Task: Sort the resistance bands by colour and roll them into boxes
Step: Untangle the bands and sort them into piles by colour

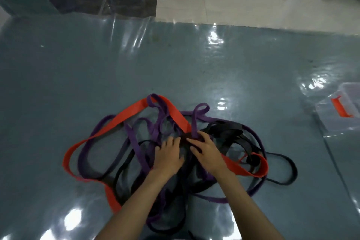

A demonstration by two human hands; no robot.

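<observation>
- Across the whole frame: a shiny grey plastic-covered table (78,84).
- Lower middle: a tangled heap of flat orange, purple and black rubber resistance bands (136,150).
- Right edge: a clear plastic box with an orange latch (348,103).
- On the heap's middle: left hand (168,157) resting, fingers spread; right hand (207,154) beside it, fingertips curled onto a black strap, grip unclear.

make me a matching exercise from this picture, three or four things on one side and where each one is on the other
Things
1. wide orange rubber band
2. clear plastic box with an orange latch
3. thin black rubber loop
4. left hand

Places
A. at the table's right edge
B. resting on the tangle, beside the right hand
C. arching over the pile's far left
D. at the pile's near right

Pairs: 1-C, 2-A, 3-D, 4-B
</observation>
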